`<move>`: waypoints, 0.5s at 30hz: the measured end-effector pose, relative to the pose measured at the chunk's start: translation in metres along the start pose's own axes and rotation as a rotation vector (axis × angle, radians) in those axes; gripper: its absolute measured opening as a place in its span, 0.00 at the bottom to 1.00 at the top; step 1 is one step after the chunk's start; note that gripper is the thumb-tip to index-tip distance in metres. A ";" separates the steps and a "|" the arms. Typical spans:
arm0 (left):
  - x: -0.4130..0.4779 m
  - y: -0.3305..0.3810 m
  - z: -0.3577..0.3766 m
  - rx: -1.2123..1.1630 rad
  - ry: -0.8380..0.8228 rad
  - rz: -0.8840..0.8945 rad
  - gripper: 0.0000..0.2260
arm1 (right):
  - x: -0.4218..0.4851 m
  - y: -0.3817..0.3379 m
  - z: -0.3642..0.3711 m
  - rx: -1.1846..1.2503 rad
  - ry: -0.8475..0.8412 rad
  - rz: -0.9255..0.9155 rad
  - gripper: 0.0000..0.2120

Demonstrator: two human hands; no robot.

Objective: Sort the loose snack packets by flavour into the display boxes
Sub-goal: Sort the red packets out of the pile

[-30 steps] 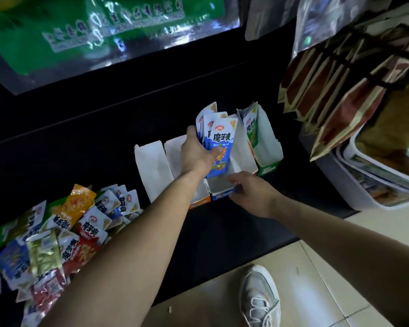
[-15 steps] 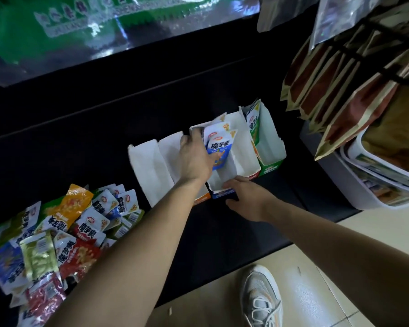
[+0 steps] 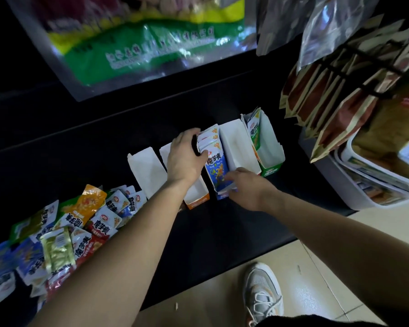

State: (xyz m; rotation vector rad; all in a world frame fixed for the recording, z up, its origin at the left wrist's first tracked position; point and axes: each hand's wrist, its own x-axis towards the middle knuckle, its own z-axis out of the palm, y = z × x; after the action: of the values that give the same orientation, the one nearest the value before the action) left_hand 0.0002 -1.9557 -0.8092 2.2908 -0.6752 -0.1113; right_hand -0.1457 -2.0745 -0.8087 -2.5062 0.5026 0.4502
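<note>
Blue packets point(image 3: 216, 161) upright in blue box point(image 3: 223, 196), beside orange box point(image 3: 197, 202). Left hand point(image 3: 184, 159) clasps stack top, seating it. Right hand point(image 3: 246, 188) at box front: pinching or only steadying, cannot tell. Step: blue batch nearly filed. Next, likely: let go, pull one flavour from pile point(image 3: 69, 232).

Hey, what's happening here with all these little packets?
A person is sorting snack packets by flavour. The left hand grips a stack of blue packets standing in the blue box; the right hand touches that box's front. A green box further right holds green packets. A mixed pile of loose packets lies on the counter to the left.
</note>
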 end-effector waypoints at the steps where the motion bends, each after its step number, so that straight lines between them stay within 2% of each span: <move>1: -0.007 0.001 -0.011 0.003 -0.019 -0.016 0.26 | -0.004 -0.007 -0.009 -0.010 0.002 -0.011 0.18; 3: -0.025 0.000 -0.037 0.017 -0.073 -0.052 0.24 | -0.014 -0.026 -0.030 -0.036 0.005 -0.043 0.15; 6: -0.056 -0.008 -0.083 0.080 -0.156 -0.106 0.22 | -0.034 -0.064 -0.060 -0.086 0.004 -0.106 0.22; 9: -0.091 -0.019 -0.133 0.111 -0.235 -0.168 0.22 | -0.056 -0.104 -0.081 -0.167 -0.008 -0.163 0.22; 15: -0.169 -0.063 -0.210 0.160 -0.241 -0.283 0.22 | -0.086 -0.178 -0.061 -0.251 -0.062 -0.230 0.21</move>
State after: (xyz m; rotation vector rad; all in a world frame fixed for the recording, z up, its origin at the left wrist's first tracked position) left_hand -0.0612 -1.7013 -0.7189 2.5420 -0.4883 -0.4898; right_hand -0.1305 -1.9472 -0.6467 -2.7380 0.1361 0.5264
